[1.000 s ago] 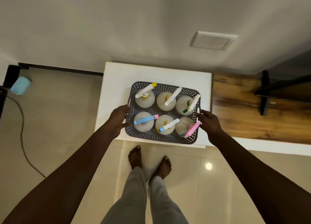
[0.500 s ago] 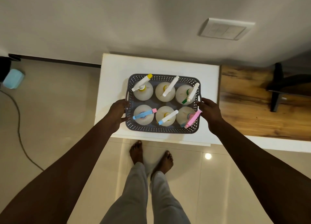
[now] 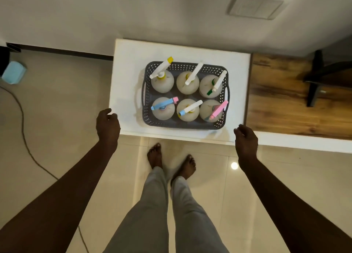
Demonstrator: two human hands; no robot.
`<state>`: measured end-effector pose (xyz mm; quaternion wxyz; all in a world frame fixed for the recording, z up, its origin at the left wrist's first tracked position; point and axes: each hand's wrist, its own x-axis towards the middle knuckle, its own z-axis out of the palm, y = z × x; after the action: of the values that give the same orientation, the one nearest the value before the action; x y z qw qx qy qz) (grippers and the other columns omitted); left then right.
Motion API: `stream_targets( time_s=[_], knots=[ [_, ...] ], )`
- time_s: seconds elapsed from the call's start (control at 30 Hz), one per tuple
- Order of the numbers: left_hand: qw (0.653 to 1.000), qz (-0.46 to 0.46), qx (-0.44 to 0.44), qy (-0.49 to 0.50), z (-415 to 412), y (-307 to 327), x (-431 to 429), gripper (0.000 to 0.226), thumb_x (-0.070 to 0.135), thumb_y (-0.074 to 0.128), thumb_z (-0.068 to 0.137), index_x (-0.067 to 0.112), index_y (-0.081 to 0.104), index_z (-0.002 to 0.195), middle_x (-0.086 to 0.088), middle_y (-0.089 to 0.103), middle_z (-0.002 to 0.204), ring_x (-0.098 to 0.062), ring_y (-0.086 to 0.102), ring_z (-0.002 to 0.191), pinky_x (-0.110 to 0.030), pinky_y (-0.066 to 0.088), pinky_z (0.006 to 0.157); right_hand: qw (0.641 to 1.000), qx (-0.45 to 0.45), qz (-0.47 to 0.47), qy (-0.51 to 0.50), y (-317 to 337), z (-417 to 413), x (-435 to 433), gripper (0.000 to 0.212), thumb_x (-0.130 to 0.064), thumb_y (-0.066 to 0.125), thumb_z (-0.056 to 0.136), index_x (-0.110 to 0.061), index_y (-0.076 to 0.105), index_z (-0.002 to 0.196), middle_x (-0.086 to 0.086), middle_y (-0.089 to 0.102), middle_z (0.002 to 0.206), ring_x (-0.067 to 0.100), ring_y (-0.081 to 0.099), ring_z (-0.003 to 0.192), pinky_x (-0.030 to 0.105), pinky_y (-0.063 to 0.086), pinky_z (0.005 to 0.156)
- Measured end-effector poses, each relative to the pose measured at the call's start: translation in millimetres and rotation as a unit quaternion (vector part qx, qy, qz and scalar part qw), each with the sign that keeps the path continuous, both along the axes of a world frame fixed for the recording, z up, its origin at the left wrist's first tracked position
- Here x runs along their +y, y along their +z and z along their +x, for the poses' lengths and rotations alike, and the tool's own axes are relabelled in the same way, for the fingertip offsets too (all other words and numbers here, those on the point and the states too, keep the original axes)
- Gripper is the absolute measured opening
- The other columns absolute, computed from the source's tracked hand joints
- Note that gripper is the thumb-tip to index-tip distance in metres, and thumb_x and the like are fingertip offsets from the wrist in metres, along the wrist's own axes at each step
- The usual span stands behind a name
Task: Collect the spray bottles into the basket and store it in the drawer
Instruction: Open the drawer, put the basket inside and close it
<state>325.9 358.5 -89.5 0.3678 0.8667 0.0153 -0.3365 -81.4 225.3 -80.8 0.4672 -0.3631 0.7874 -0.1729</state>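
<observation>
The grey basket sits on the white table with six spray bottles standing inside it. The left grip and right grip hang loosely curled by the table's near corners, holding nothing and apart from the basket.

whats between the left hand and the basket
Only bare white top. In the head view nothing lies between the left hand, which holds nothing, and the grey basket.

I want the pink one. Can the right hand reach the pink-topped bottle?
Probably yes: the right hand hangs empty by the white table's near edge, and the pink-topped bottle stands uncovered in the basket's near right corner.
</observation>
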Motion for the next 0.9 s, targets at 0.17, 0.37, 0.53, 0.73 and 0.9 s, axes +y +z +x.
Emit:
stream_targets(
  time_s=[0.17,0.37,0.53,0.73,0.9],
  knots=[
    [0.994,0.075,-0.075,0.009,-2.1,-18.3,63.8,0.045,0.012,0.054,0.1,0.01,0.052,0.145,-0.019,0.056,0.141,-0.039,0.061,0.124,-0.042,0.052,0.103,0.997,0.036,0.046,-0.053,-17.3,-42.3,58.8,0.038,-0.025,0.067,0.097,-0.013,0.065,0.134,0.009,0.068,0.134,0.027,0.064,0.12,0.044,0.048,0.112],
    [0.996,0.077,0.038,-0.015,12.1,-54.4,96.7,0.057,0.015,0.056,0.104,0.014,0.039,0.158,-0.006,0.042,0.163,-0.027,0.041,0.15,-0.04,0.031,0.125,0.991,-0.014,0.112,-0.07,-49.8,-57.1,76.7,0.066,-0.029,0.072,0.096,-0.014,0.044,0.154,0.01,0.049,0.155,0.031,0.051,0.14,0.051,0.043,0.118],
    [0.995,0.001,0.089,-0.041,25.1,-80.0,91.7,0.022,0.01,0.055,0.1,0.026,0.064,0.089,-0.002,0.056,0.092,-0.014,0.044,0.076,-0.029,0.039,0.079,0.994,-0.026,0.077,-0.079,-73.2,-46.5,62.9,0.059,-0.027,0.07,0.097,-0.011,0.049,0.15,0.007,0.059,0.138,0.025,0.058,0.122,0.047,0.048,0.113],
    [0.997,-0.03,0.05,-0.057,43.2,-103.2,91.2,0.034,0.004,0.057,0.099,0.014,0.07,0.129,-0.001,0.063,0.109,-0.01,0.054,0.084,-0.03,0.045,0.084,0.997,0.061,0.013,-0.046,-98.1,-35.7,50.2,0.033,-0.026,0.068,0.093,-0.007,0.065,0.12,0.004,0.059,0.095,0.022,0.052,0.095,0.035,0.043,0.084],
    [0.992,-0.021,0.055,-0.112,61.6,-124.3,97.1,0.039,0.0,0.062,0.096,0.006,0.067,0.134,-0.008,0.067,0.112,-0.02,0.053,0.098,-0.034,0.045,0.09,0.995,0.088,0.045,0.021,-113.7,-37.8,51.7,0.011,-0.016,0.067,0.094,-0.01,0.061,0.1,0.01,0.06,0.095,0.025,0.054,0.093,0.032,0.043,0.069]
  ],
)
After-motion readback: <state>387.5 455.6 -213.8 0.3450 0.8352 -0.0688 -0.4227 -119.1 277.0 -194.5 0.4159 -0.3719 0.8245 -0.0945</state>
